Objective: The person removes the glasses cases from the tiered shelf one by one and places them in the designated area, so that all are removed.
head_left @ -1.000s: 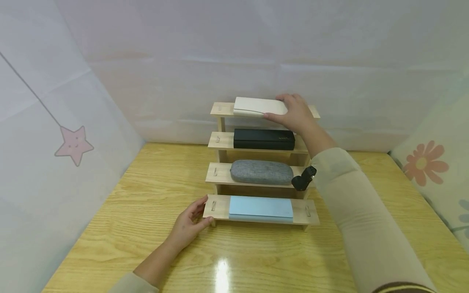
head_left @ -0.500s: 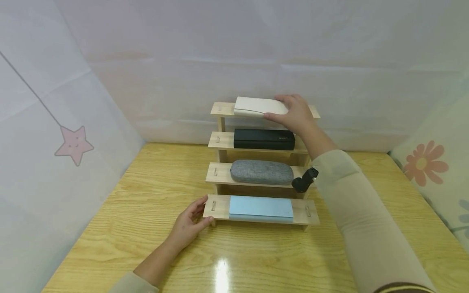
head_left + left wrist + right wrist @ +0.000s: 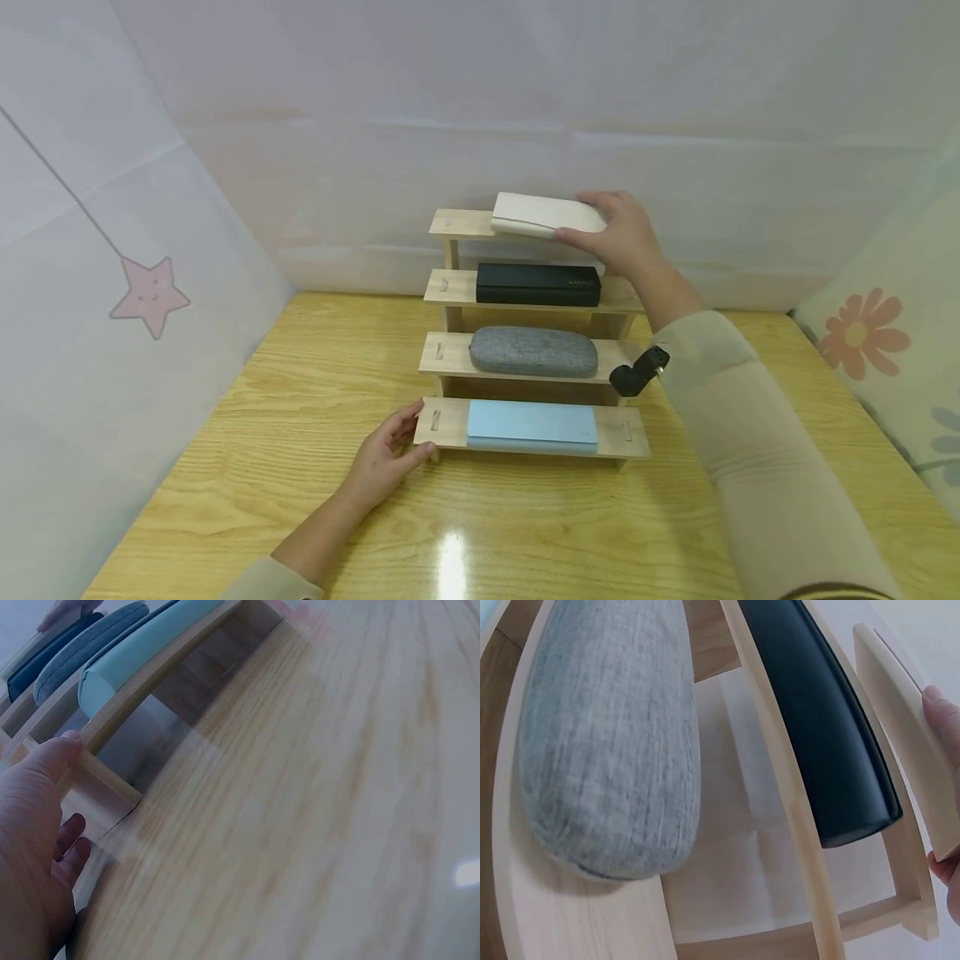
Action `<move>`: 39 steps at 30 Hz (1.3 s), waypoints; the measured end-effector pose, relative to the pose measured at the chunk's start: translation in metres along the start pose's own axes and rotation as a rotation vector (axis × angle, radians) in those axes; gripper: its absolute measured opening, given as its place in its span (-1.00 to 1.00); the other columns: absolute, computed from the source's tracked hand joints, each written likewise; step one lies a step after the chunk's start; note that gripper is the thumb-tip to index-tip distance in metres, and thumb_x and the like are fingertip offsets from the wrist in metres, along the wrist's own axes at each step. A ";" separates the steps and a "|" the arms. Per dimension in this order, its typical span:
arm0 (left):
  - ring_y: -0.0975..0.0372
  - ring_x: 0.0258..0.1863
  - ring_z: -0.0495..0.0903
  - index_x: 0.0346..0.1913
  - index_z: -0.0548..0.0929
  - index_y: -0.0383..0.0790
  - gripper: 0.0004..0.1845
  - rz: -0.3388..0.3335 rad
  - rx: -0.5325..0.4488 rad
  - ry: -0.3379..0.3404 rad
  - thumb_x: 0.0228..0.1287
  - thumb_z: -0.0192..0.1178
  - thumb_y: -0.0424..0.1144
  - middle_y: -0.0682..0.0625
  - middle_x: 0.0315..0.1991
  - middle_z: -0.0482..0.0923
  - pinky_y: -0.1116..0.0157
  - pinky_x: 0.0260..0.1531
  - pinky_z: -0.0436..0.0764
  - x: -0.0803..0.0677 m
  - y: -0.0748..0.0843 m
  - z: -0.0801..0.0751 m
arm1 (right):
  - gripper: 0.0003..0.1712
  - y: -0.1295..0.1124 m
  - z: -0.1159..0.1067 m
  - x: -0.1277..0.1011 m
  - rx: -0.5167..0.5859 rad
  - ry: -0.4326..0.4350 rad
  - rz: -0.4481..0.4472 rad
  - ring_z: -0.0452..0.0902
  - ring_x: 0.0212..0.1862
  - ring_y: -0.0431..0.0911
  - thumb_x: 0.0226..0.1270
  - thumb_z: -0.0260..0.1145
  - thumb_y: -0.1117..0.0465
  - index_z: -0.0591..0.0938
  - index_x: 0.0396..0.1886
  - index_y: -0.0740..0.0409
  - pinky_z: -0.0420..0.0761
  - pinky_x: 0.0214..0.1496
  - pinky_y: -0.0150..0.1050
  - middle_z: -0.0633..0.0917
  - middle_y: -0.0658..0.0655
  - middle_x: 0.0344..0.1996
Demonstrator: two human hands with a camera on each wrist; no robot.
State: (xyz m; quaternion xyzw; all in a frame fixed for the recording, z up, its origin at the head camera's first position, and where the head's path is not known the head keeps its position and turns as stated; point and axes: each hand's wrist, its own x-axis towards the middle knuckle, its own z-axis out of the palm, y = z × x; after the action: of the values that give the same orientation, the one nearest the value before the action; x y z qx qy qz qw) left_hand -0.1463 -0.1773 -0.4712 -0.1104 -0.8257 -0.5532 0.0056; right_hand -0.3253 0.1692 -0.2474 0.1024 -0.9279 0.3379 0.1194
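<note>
My right hand [image 3: 618,232] grips the right end of a white eyeglass case [image 3: 543,213], thumb on the front edge and fingers behind, over the top board of a stepped wooden display rack [image 3: 630,427]. The case slants, its right end lower in the head view. My left hand [image 3: 384,460] holds the left end of the rack's bottom board, its thumb [image 3: 58,754] on the front corner. Below the white case, one per step, lie a black eyeglass case [image 3: 537,285], a grey fabric eyeglass case [image 3: 533,351] and a light blue eyeglass case [image 3: 532,427].
The rack stands on a wood-grain table [image 3: 300,392]. A pale cloth backdrop [image 3: 360,167] closes off the back and both sides, close behind the top board. A black wrist device [image 3: 639,372] on the right sleeve hangs beside the grey case.
My right hand has shifted the white case to the right and slightly up, and its slant has grown. My left hand stays at the rack's end; the other cases keep their places.
</note>
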 end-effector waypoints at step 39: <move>-0.06 0.30 0.46 0.45 0.30 -0.18 -0.27 0.030 0.025 -0.002 0.27 0.33 -0.14 -0.20 0.38 0.38 -0.03 0.25 0.44 -0.002 -0.004 -0.001 | -0.07 0.043 -0.057 -0.035 -0.038 0.086 0.056 0.18 0.43 0.21 0.19 0.37 -0.27 0.34 0.47 0.04 0.17 0.44 0.23 0.35 0.24 0.42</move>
State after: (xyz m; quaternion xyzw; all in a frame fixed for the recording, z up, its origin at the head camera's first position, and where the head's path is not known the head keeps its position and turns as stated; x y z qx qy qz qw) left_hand -0.1456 -0.1798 -0.4747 -0.1232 -0.8308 -0.5425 0.0141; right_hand -0.2951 0.2423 -0.2407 0.0593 -0.9308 0.3274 0.1517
